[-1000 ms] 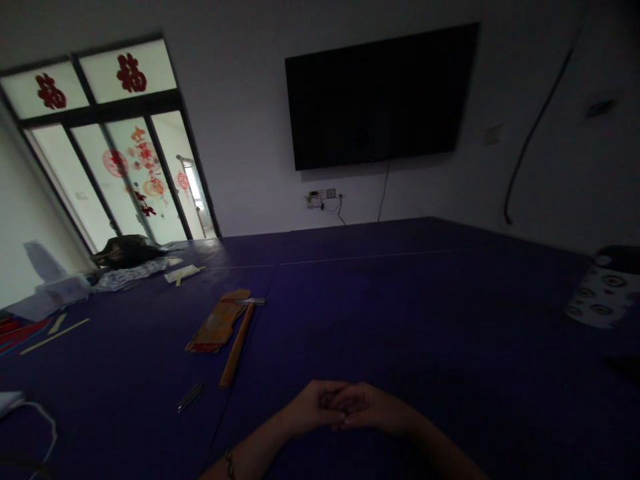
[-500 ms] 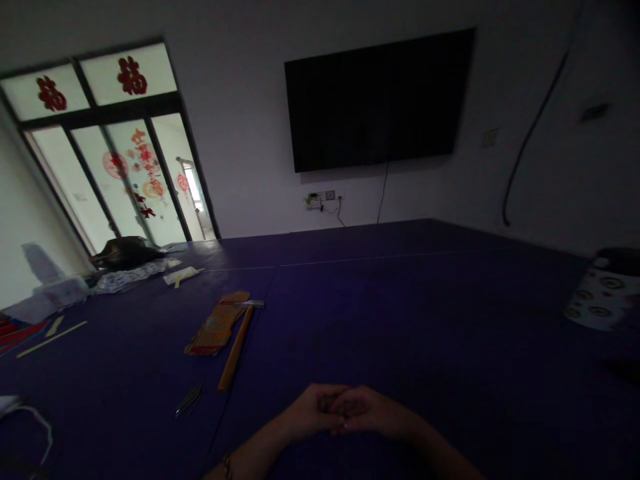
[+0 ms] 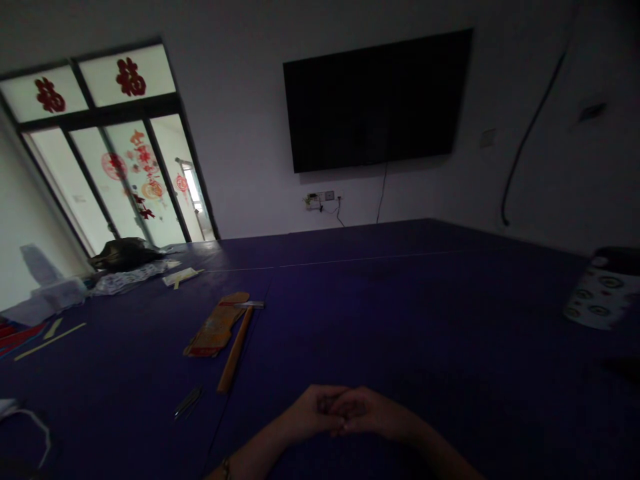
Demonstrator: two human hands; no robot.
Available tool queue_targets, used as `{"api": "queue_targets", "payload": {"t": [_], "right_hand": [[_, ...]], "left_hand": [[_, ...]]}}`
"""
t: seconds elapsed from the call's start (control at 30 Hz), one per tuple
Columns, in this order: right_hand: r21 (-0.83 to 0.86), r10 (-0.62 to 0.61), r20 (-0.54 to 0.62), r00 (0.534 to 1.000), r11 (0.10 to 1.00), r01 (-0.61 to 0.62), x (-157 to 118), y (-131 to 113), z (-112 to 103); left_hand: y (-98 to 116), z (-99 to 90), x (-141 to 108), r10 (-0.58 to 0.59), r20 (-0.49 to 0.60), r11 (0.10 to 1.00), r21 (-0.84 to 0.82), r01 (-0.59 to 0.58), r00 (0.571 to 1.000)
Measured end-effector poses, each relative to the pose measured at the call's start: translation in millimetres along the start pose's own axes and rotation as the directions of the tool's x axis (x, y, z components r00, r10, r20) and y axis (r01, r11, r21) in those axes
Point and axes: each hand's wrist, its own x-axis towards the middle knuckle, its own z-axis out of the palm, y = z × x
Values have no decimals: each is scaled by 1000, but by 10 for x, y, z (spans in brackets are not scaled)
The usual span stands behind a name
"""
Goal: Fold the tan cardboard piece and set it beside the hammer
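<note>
My left hand and my right hand rest together over the purple table at the lower middle. Their fingers are folded into each other, thumbs meeting in front, and I see nothing held in them. A bracelet circles my left wrist. To the left lies a hammer with a wooden handle; its metal head sits on a torn piece of brown cardboard. Several thin metal tools, too dark to name, lie nearer to me.
A patterned canister stands at the right. Far left are a black bag, a clear plastic box, yellow strips and red items. A white cord curls at lower left. A television hangs on the wall.
The view has shifted very slightly. My hands stay clasped in the same place, and the things on the table have not moved.
</note>
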Motion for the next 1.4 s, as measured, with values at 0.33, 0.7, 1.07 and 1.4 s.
{"api": "queue_targets", "payload": {"t": [0.33,0.7,1.07,1.4], "right_hand": [[-1,-10,2,1000,1000,10,15,59,-18],[-7,-42,-38,998,999,42,-21,51,20],[-113,-195,-61,979,976,188,-13,91,57],[-133,-153,-89,984,981,141,-1,75,69]], "left_hand": [[26,15,-3,-36,-10,999,40,36,999],[18,30,-30,36,5,996,84,-36,999],[-104,-42,-47,152,-155,986,93,-139,976],[-105,-54,-21,131,-142,988,98,-118,981]]}}
